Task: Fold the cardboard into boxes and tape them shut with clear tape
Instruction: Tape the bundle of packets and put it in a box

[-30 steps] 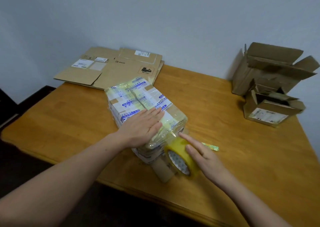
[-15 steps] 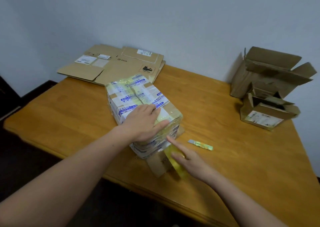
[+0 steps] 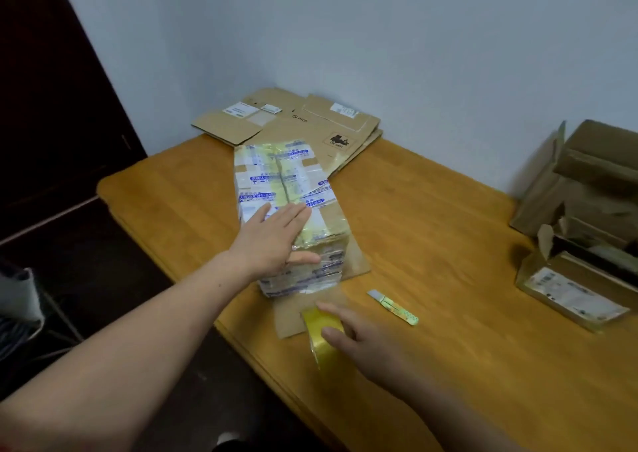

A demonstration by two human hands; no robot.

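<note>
On box point(image 3: 290, 175) top: L hand point(image 3: 272, 237) fingers point(image 3: 297, 215) flat; R hand point(image 3: 366, 341) fingers point(image 3: 336, 310) grip tape roll point(image 3: 319, 327).

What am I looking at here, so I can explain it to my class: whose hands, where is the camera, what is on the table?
There is no machine: these are a person's two bare hands, filmed by a camera worn on their head, looking down. The left hand lies flat on a heavily taped box, pressing it to the wooden table. The right hand grips a roll of clear tape just in front of the box. Beside it lies a small cutter. Flattened cardboard lies at the far edge; two open boxes stand at the right.
</note>
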